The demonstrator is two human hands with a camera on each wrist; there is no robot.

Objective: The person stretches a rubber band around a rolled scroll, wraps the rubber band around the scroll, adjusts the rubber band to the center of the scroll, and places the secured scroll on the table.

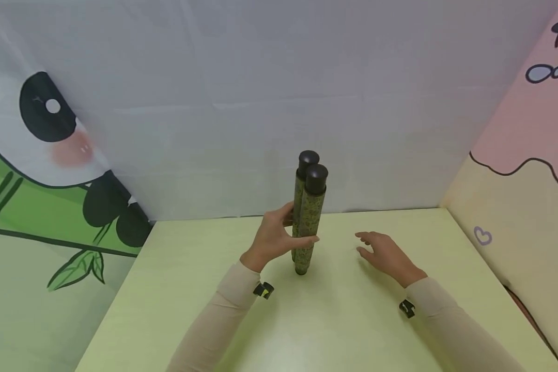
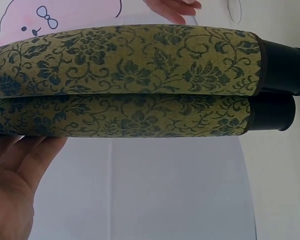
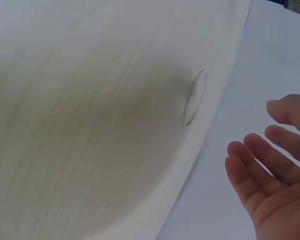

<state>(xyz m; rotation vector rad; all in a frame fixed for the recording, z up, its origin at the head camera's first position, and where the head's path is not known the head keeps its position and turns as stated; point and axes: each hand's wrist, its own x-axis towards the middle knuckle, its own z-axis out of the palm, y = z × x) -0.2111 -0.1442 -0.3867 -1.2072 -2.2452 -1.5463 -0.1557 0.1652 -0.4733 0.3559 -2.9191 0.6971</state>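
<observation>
A rolled scroll point(image 1: 312, 217) in yellow-green cloth with dark flower patterns stands upright above the table, its two rolls side by side. Each roll ends in a black knob point(image 2: 285, 67). My left hand point(image 1: 274, 236) grips the scroll around its lower half, thumb across the near roll and fingers behind. To the right, apart from the scroll, my right hand point(image 1: 388, 256) hovers with fingers loosely bent and nothing in them. In the right wrist view, a thin pale loop point(image 3: 187, 123) lies on the table by its edge, left of the right hand's fingers.
The pale yellow table point(image 1: 195, 289) ends at a white cloth backdrop point(image 1: 242, 144). At the left stands a wall panel with a cartoon panda point(image 1: 51, 111); at the right, a pink and cream panel point(image 1: 530, 139).
</observation>
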